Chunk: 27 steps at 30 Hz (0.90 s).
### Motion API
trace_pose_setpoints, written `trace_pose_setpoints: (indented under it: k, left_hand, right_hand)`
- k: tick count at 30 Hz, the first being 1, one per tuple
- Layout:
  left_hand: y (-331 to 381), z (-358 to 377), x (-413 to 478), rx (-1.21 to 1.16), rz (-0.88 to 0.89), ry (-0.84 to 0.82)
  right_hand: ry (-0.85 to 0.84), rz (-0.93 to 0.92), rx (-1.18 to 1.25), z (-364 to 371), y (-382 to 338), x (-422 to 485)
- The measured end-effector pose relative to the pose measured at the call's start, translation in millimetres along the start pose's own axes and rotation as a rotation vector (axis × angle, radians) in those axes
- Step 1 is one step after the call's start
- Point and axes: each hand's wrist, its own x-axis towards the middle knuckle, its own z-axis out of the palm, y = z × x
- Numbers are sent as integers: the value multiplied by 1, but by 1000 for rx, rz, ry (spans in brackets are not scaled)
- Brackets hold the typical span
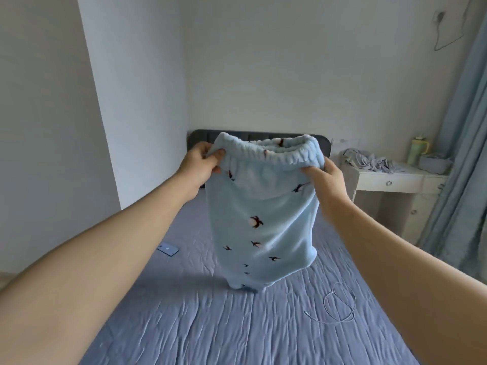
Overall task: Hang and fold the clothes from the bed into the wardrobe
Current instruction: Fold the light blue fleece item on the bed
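I see pale blue fleece pants dotted with small dark-and-white bird prints. The bed sheet is slate blue and the headboard dark grey. Left phone blue, near cable white, right worktop white, curtain blue-grey.

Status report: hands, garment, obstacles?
Left hand, right hand gripping waistband. Light blue bird-print fleece trousers hanging over bed. Blue phone, white cable on sheet below.

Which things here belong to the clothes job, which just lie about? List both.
Job: blue fleece trousers, waistband gripped by left hand and right hand; bed.
Lying about: phone, charging cable on the bed; green tumbler on white table.
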Motion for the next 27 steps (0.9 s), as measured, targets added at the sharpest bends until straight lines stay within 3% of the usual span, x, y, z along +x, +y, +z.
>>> trace_pose_setpoints:
  k: [8, 14, 21, 27]
  left_hand:
    - [-76, 13, -152, 141, -235, -33]
    - [-130, 21, -218, 192, -396, -76]
    - [-199, 41, -239, 165, -585, -106]
    - [-288, 63, -200, 119, -739, -159]
  right_hand:
    - [-54, 345, -22, -53, 70, -142]
    - [-92, 549, -75, -74, 117, -210]
    - [-63, 712, -110, -75, 188, -240]
    - [-7, 833, -210, -53, 277, -217]
